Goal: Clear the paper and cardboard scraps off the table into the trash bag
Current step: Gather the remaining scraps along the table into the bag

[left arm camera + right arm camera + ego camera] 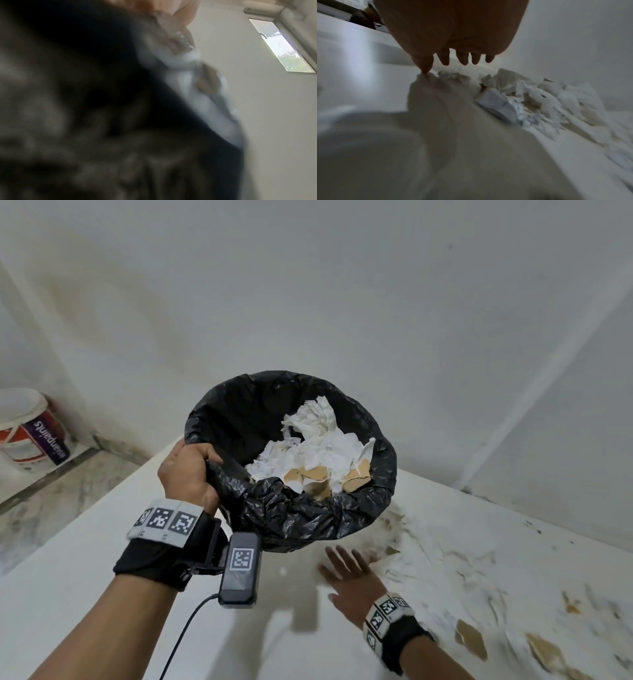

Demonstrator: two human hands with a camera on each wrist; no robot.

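A black trash bag [308, 508] is held up at the white table's [85, 594] far left corner. Crumpled white paper [318, 436] and brown cardboard bits [310, 474] fill it. My left hand [188, 470] grips the bag's near rim. In the left wrist view the bag [85, 94] is a dark blur. My right hand [346, 573] lies flat and spread just above the table, below the bag and left of the scraps. Torn paper scraps [455, 563] and cardboard pieces [471, 638] litter the table to the right. The right wrist view shows spread fingers [462, 59] and a paper pile [530, 97].
A paint bucket [29, 433] stands on the floor at the far left, beyond the table. White walls [342, 302] meet in a corner right behind the table. A small window [281, 46] shows in the left wrist view.
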